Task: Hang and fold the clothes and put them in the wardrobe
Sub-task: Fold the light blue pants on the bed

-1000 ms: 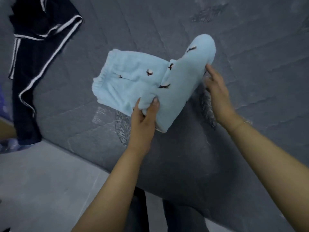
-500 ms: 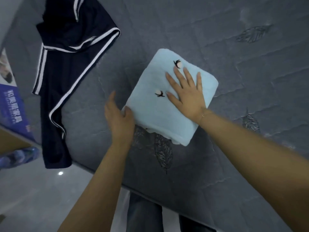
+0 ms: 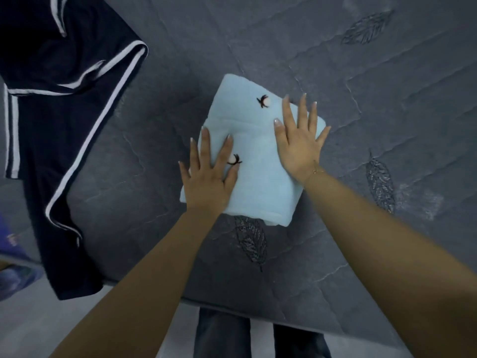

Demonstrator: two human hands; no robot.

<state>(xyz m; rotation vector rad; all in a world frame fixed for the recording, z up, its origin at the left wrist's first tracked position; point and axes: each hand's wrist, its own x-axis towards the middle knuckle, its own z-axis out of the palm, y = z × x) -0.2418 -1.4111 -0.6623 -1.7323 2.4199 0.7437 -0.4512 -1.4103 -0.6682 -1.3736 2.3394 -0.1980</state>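
Light blue garment [image 3: 258,182] is folded into a neat block on the grey mattress [image 3: 387,99], and I've got both palms flat on it, fingers straight and spread, gripping nothing. Left hand [image 3: 209,177] covers the near-left part, right hand [image 3: 299,146] the far-right edge. To do this well I'd say press evenly and smooth outward so the layers don't slide. The dark striped garment [image 3: 51,125] lies well apart on my left, not yet folded.

Dim, cool, even light; soft focus throughout, wide-angle stretch and blur toward the edges.
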